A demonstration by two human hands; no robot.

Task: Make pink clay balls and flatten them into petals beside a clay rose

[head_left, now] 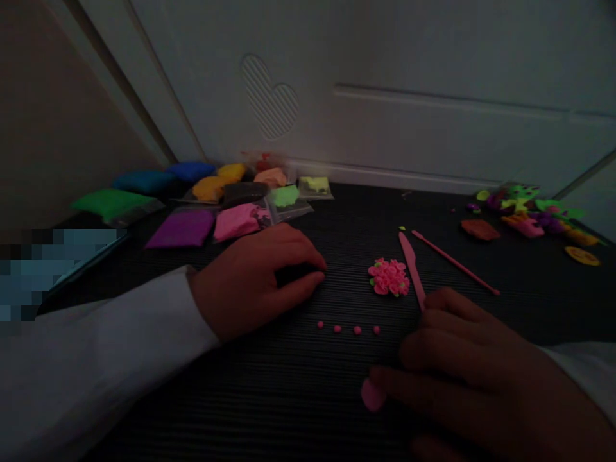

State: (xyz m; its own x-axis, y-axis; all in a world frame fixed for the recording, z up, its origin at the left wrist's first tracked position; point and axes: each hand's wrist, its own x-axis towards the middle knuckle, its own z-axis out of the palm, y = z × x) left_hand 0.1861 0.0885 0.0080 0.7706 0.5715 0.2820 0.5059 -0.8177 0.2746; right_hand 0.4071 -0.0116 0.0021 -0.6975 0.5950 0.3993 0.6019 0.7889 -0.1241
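- The flat pink piece point(373, 395) lies on the counter point(231, 404), in front of the pink flower cluster point(389, 280).
- The right hand point(476, 369), in front and to the right of the cluster, touches this piece with one fingertip; I cannot tell whether it pinches it.
- Four small pink balls point(357, 330) form a row between the cluster and the flat piece, reaching out to the cluster's left.
- A pink knife point(410, 260) lies just right of the cluster, its near end meeting the right hand; whether it is gripped cannot be told.
- A thin pink stick point(456, 262) slants farther right of the cluster.
- The left hand point(255, 279) rests left of the cluster, thumb and fingers loosely apart with nothing between them, well away from the right hand.
- Bags of coloured clay point(181, 229) crowd the counter beyond, left of the cluster.
- A brown lump point(480, 230) and bright clay pieces point(529, 226) sit far right of the cluster.
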